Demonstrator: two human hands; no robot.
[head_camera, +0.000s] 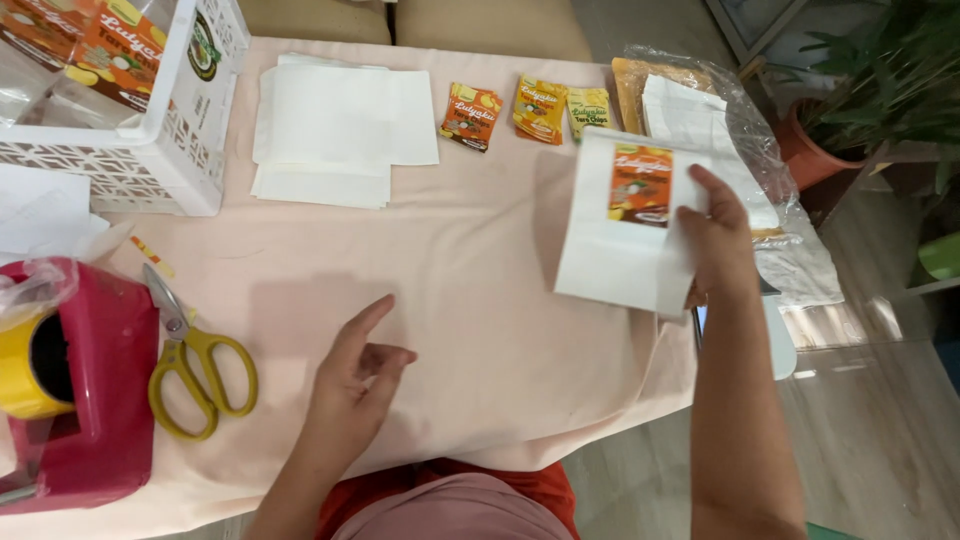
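Observation:
My right hand (718, 240) holds a white paper bag (625, 235) with an orange label on its front, lifted over the table's right side. My left hand (355, 385) hovers over the pink tablecloth (470, 260) near the front edge, holding nothing, index finger pointing out and the other fingers curled. A stack of white paper bags (335, 125) lies flat at the back middle. Three small snack labels lie in a row behind: orange (470, 116), orange-yellow (540, 108) and pale green (588, 108).
Yellow-handled scissors (195, 360) lie left of my left hand. A red tape dispenser (75, 385) with a yellow roll stands at the front left. A white lattice crate (170, 140) with packed bags sits back left. A clear plastic pack of bags (735, 140) lies far right, beside a potted plant (860, 100).

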